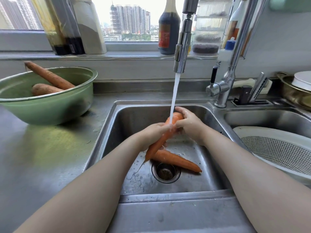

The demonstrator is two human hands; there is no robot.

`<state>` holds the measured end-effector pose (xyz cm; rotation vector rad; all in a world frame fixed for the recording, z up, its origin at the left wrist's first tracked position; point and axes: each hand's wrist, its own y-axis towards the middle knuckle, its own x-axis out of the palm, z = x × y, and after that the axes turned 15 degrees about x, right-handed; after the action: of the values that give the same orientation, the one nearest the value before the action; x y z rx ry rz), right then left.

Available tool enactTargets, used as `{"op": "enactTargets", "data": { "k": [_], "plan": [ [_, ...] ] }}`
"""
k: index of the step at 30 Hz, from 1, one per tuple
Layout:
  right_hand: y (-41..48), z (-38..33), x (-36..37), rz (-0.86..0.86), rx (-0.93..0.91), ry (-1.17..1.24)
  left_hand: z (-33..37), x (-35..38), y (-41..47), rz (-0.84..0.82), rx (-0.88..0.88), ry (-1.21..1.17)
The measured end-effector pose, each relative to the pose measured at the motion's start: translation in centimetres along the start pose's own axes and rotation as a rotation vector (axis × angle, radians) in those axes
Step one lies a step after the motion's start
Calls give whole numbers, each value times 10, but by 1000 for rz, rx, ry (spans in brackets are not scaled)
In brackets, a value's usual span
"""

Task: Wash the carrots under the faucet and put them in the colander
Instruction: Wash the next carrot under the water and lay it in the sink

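Orange and slick with water, the held carrot [155, 147] sits at the centre of my feed, slanted over the left basin of the steel sink [127, 118]. Its thick end is up and away from the camera and its thin root tip points down toward the drain [166, 172]. The left hand [151, 134] has its fingers curled round the carrot's middle. The right hand [189, 125] wraps the thick end, fingers bent over the top and thumb pressed against the near side. The water stream [174, 98] from the faucet [182, 47] lands on the carrot just between the two hands.

Below them I see a second carrot [176, 161] lying flat on the basin floor beside the drain, its tip pointing right and its thick end hidden under the held one.

To the right, the white colander [276, 148] rests in the other basin, and I see no carrot in the part the camera catches. On the steel counter [42, 157] to the left stands a green bowl [50, 108] holding a long carrot [48, 76], which leans over the rim, and a stubby carrot [45, 89] beside it, both dull and brownish. A dark sauce bottle [169, 31] stands on the windowsill behind the faucet
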<state>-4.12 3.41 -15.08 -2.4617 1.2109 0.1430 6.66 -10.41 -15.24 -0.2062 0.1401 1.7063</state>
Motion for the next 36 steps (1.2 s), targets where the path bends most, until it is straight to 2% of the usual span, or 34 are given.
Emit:
{"op": "enactTargets", "data": {
  "k": [2,5,9,13,19,22,31,36],
  "plan": [
    [3,2,0,-8,20,44,3,3,1,84,-16,7],
    [0,4,4,-23,17,48,1,1,2,118,-54,43],
    [-2,1,8,-51,37,98,0,3,1,68,-118,-167],
    [1,-3,12,34,12,146,4,7,1,-7,-59,-318],
    [-1,-7,11,114,-7,117,15,28,3,184,-58,-279],
    [-6,-9,14,101,-22,119,15,30,7,238,-76,-264],
    [-7,-8,13,187,8,188,9,8,1,-40,14,-321],
    [-6,-10,15,135,-4,260,19,25,4,210,-62,-262]
  ]
}}
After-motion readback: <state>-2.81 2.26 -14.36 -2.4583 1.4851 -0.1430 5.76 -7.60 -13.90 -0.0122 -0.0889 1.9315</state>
